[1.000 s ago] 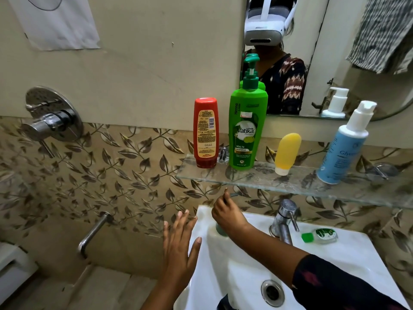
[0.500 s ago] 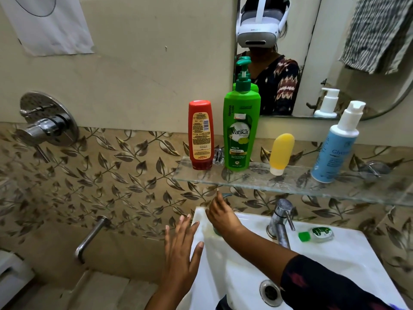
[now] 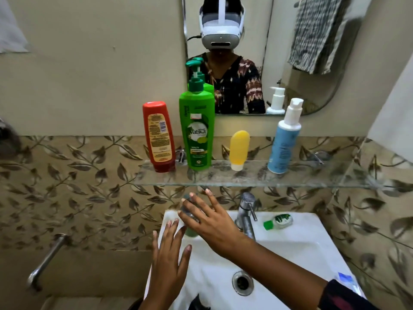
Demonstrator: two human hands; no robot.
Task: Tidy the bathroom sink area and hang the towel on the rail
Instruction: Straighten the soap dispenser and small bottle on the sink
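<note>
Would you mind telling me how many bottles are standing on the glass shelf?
4, left to right: red bottle, green pump bottle, small yellow bottle, blue pump bottle. The mirror only shows reflections.

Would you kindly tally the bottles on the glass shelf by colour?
Red: 1, red bottle
Green: 1, green pump bottle
Yellow: 1, yellow tube
Blue: 1, blue pump bottle
Total: 4 on the glass shelf

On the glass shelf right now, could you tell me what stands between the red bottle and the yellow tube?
Only the green pump bottle stands between them, as the head view shows.
</note>
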